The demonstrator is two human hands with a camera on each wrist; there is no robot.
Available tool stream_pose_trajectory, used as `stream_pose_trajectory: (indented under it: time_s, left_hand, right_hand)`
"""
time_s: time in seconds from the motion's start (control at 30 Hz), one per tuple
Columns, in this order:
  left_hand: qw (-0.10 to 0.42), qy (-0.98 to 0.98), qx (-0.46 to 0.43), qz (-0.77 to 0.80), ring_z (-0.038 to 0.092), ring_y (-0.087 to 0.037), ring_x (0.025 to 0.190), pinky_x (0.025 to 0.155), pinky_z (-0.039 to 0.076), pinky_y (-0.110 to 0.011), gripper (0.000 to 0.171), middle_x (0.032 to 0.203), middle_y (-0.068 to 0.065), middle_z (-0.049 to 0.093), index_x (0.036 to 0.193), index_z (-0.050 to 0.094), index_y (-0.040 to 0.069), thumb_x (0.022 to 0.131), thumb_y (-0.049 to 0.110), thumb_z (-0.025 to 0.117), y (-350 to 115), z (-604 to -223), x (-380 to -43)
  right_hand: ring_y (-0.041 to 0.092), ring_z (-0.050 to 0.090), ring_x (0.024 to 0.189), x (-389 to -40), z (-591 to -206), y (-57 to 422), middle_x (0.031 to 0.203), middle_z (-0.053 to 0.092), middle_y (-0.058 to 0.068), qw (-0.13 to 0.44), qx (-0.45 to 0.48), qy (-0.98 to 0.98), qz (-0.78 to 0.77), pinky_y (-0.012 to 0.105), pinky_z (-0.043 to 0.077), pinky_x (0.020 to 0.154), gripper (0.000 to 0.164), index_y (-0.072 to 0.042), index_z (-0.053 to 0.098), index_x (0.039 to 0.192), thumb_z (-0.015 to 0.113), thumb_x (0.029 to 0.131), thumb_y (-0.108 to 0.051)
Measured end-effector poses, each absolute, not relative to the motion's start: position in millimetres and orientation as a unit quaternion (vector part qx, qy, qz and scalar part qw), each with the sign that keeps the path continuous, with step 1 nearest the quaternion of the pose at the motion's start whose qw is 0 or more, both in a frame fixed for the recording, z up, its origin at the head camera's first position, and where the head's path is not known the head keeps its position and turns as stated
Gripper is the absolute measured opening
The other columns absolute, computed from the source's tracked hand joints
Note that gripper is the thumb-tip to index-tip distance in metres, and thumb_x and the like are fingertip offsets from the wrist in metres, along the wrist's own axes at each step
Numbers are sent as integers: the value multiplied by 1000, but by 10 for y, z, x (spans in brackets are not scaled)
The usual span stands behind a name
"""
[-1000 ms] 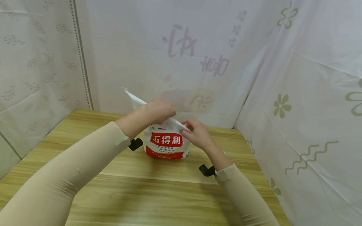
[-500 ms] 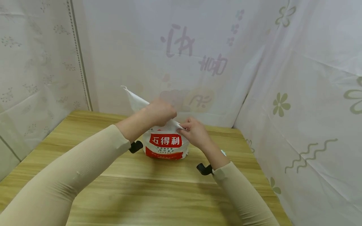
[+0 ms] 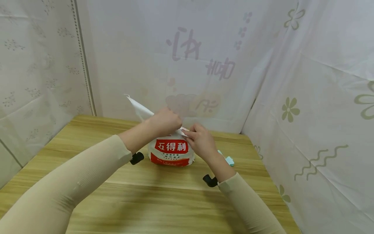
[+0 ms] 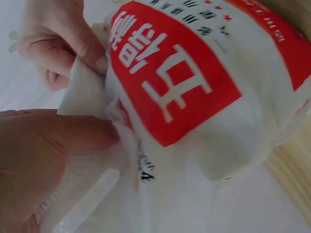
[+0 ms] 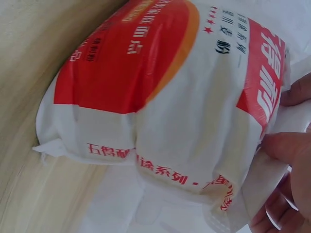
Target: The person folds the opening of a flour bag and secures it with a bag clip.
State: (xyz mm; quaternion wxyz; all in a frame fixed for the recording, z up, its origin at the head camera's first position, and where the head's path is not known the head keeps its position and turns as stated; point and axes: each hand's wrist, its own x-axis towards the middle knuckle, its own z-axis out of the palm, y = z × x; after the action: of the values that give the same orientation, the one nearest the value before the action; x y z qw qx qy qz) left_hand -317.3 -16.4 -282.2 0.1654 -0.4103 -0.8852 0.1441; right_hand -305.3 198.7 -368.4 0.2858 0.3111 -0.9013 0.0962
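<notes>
A white flour bag (image 3: 172,152) with red printed panels stands on the table, and its empty upper part is drawn up to a slanting point at the left. My left hand (image 3: 166,123) grips the bag's top from above, knuckles up. Close beside it, my right hand (image 3: 202,140) pinches the top edge at the right between thumb and fingers. The left wrist view shows the left thumb (image 4: 92,136) pressed against the white material, which is folded over. In the right wrist view, the right hand (image 5: 286,194) holds the flattened edge. The left fingertips are hidden.
A pale teal object (image 3: 230,161) lies on the wooden table (image 3: 140,201), partly behind the right wrist. Black wrist camera mounts (image 3: 209,180) hang below both forearms. Patterned white curtains (image 3: 140,55) enclose the table at the back and sides.
Both hands keep their hold on the bag's top. The right hand has shifted slightly left, and the top edge sits a little lower. More of the teal object shows.
</notes>
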Motion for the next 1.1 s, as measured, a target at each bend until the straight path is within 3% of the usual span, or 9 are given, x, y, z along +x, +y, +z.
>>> stream_pose_trajectory:
  time_s: [0.23,0.4,0.77,1.0,1.1]
  left_hand:
    - [196,-870,-420,171,76,-21,85,79,62,-37,6,99,-1,83,103,83,18,98,21,84,-176,-2918,-3158]
    - [195,-864,-427,180,77,-23,89,80,64,-38,6,100,-1,83,103,84,20,97,20,85,-191,-2967,-3140]
    - [229,-852,-434,184,75,-21,81,70,65,-35,10,95,-2,82,101,84,19,93,22,90,-223,-3046,-3128]
    - [222,-852,-440,177,76,-21,84,73,65,-35,9,96,-2,81,104,84,19,96,20,87,-214,-3024,-3121]
    - [222,-853,-438,177,76,-22,86,75,65,-35,8,97,-3,82,103,85,19,96,19,87,-211,-3010,-3118]
  right_hand:
    - [24,58,88,-3004,-3679,2035,101,64,8,247,307,-913,108,38,54,73,38,-18,78,137,75,101,-8]
    - [23,57,86,-2938,-3677,2117,99,63,8,211,265,-937,90,36,54,72,39,-14,78,137,77,99,-6]
    - [21,56,73,-2893,-3754,2138,90,62,6,265,262,-928,30,34,53,60,34,-11,83,128,87,94,-11]
    - [17,40,68,-2925,-3687,2131,85,55,4,222,273,-936,27,28,36,55,55,-26,70,150,80,98,-11]
    - [17,38,69,-2945,-3679,2132,85,53,4,210,271,-939,26,28,34,56,55,-30,69,150,78,100,-11]
